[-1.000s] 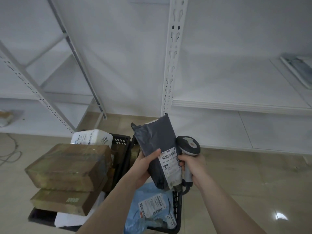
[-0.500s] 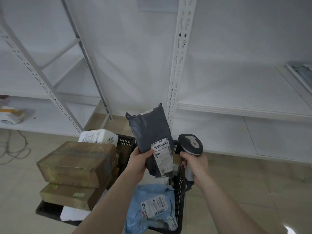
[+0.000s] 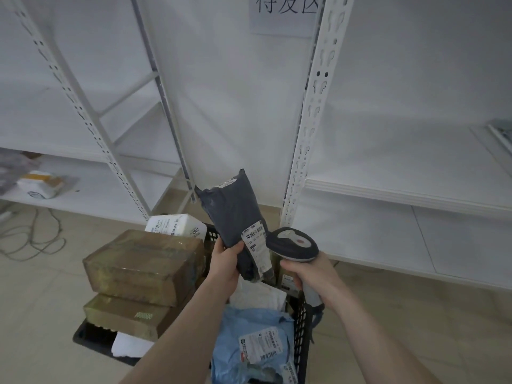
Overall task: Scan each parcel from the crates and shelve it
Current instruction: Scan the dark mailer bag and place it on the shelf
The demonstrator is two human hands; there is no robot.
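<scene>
Standing across the background: white metal shelving [image 3: 401,189] with slotted uprights, boards mostly bare, a paper sign [image 3: 285,15] with dark characters fixed to the wall above. Lying on the left lower board: a blurred heap of pale wrapped packets [image 3: 38,184]. Trailing over the beige tiled floor below it: a thin grey cable [image 3: 33,239]. Sitting on the floor straight ahead: two black plastic lattice crates [image 3: 300,328], side by side. Stacked in the left one: two brown cardboard boxes wrapped in clear tape [image 3: 144,264], a white padded packet marked 2002 [image 3: 177,227] behind them, a white soft packet under them. Filling the right one: a light blue plastic mailer bag with a white label [image 3: 249,336] and a white crumpled bag [image 3: 260,296] beyond it, directly beneath the raised arms.

Raised above the right crate, tilted with its top leaning left: a dark grey plastic mailer parcel [image 3: 232,214], white barcode label facing right. Gripping its lower end: left hand [image 3: 225,263], thumb across the front, fingers behind and hidden. Clenched round the pale handle of a grey handheld barcode scanner [image 3: 293,245]: right hand [image 3: 313,275], wrist bent, scanner head level with the label and just beside it, apart from the parcel. Reaching forward from the bottom edge: both bare forearms, converging over the crate.
</scene>
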